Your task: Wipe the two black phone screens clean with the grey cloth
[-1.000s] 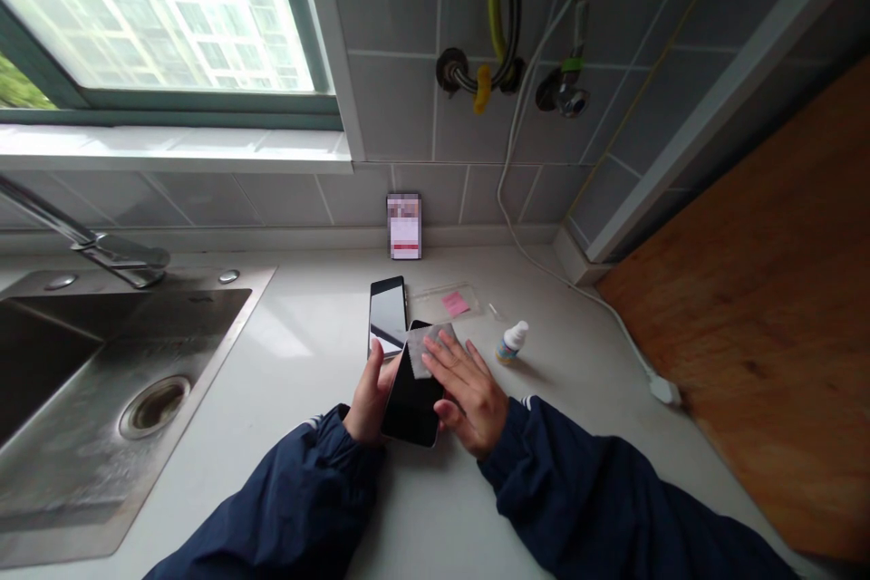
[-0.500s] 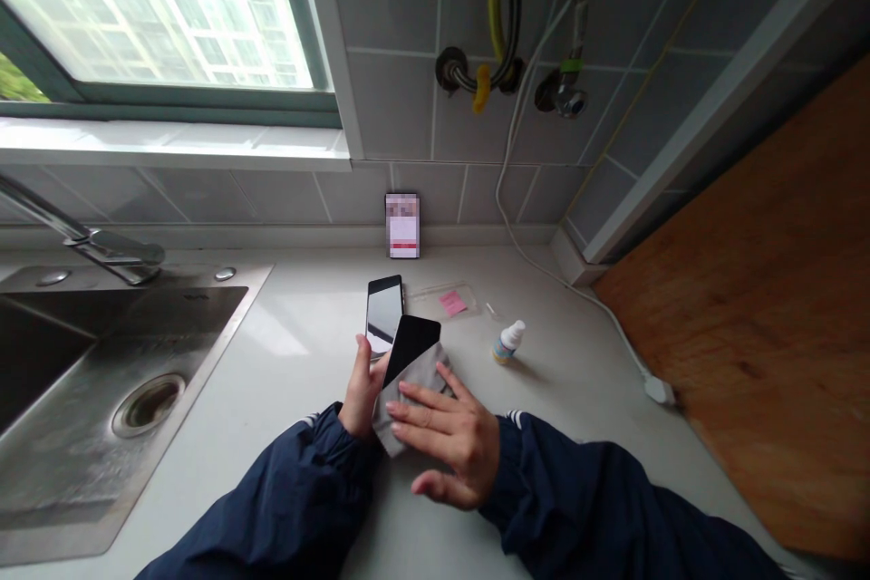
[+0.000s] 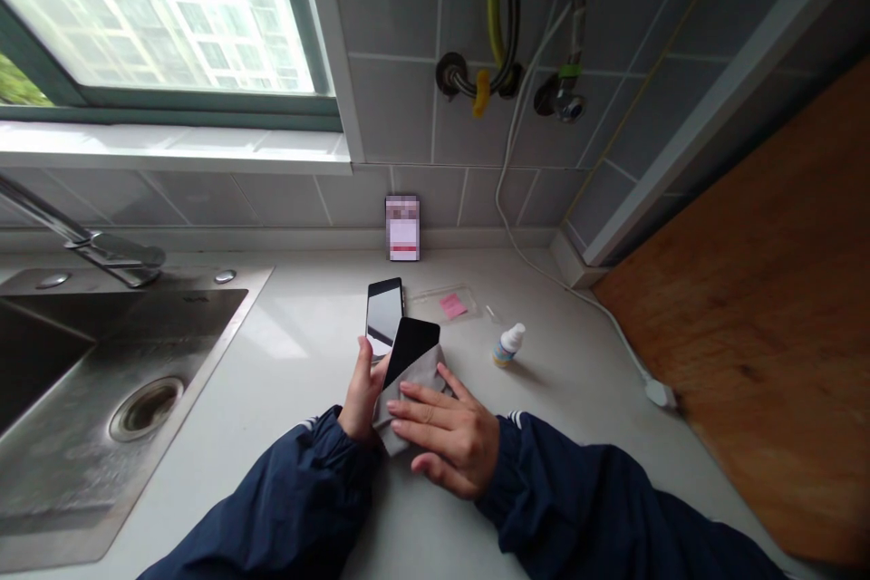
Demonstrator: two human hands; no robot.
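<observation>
A black phone (image 3: 411,344) rests tilted in my left hand (image 3: 362,394), whose thumb shows at its left side while the other fingers are mostly hidden beneath. Over the phone's lower part lies a grey cloth (image 3: 422,372). My right hand (image 3: 452,435) lies on the cloth with its fingers extended and slightly apart, pressing it flat against the phone. Just behind, a second phone (image 3: 384,313) with a pale reflecting screen lies on the counter. A small white-capped bottle (image 3: 507,344) stands to the right.
A clear case (image 3: 468,294) with a pink paper (image 3: 453,305) lies behind the hands. Another phone (image 3: 403,231) leans on the tiled wall. The sink (image 3: 224,326) is at left, a wooden panel (image 3: 768,335) at right, with a white cable (image 3: 544,270) along the back.
My right hand's thumb has drawn slightly upward and closer to the fingers. The held phone and cloth show almost no movement.
</observation>
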